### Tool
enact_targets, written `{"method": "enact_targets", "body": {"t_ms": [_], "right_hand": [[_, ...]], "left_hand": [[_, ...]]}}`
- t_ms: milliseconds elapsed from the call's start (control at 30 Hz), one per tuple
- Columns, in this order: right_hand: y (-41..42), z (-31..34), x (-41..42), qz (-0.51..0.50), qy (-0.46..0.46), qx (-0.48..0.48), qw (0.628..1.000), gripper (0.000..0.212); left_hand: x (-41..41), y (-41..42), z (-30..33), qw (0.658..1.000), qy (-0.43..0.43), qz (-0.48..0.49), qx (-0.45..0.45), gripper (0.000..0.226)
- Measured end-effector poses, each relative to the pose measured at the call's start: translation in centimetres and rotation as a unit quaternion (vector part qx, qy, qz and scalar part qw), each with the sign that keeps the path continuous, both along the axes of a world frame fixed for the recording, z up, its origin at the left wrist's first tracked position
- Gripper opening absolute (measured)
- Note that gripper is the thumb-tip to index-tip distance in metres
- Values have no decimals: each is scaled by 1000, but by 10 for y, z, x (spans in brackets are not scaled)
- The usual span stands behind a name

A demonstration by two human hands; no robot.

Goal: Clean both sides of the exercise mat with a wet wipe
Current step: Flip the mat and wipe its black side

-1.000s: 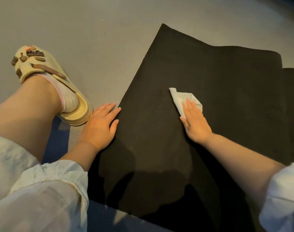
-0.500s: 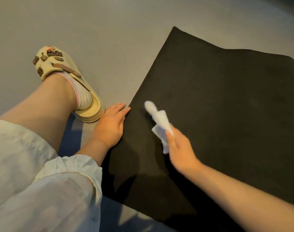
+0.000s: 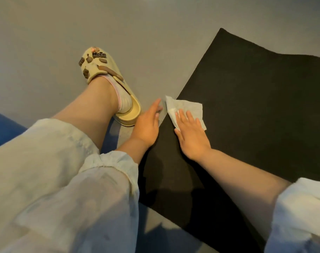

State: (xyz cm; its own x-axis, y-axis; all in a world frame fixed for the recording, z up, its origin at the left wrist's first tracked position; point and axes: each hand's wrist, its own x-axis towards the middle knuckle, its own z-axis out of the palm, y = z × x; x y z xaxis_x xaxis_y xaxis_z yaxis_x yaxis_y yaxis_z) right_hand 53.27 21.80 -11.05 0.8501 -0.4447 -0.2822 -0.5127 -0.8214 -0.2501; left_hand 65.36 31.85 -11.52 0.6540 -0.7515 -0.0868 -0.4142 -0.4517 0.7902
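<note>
The wipe (image 3: 184, 110) is pressed flat under the right hand (image 3: 191, 133) at the mat's (image 3: 246, 99) left edge. The left hand (image 3: 147, 125) is laid flat, steadying that edge. The underside seems not yet wiped.

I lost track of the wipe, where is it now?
In the head view the wet wipe lies flat under the right hand at the black mat's left edge, beside the left hand.
</note>
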Motion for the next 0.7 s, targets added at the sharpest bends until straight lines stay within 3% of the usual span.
{"method": "enact_targets", "body": {"t_ms": [133,267,367,467,533,567,633,700], "right_hand": [[55,1,-13,77,-3,3,997,54],[102,7,-29,154,-21,50,987,55],[132,12,-42,231,-6,87,969,56],[153,8,-56,314,9,155,937,49],[158,8,-69,338,-39,235,911,41],[157,9,-76,305,-69,279,908,36],[146,17,-86,180,-135,349,910,28],[129,30,-86,57,-144,372,915,23]], "left_hand": [[15,-10,31,981,18,-132,143,54],[21,-13,64,881,-102,-302,350,60],[13,4,74,803,-170,-393,414,53],[10,19,76,748,-187,-443,458,59],[7,25,75,743,-170,-448,467,65],[5,26,75,756,-154,-441,458,66],[3,27,76,800,-112,-413,421,66],[3,26,78,828,-90,-394,389,61]]}}
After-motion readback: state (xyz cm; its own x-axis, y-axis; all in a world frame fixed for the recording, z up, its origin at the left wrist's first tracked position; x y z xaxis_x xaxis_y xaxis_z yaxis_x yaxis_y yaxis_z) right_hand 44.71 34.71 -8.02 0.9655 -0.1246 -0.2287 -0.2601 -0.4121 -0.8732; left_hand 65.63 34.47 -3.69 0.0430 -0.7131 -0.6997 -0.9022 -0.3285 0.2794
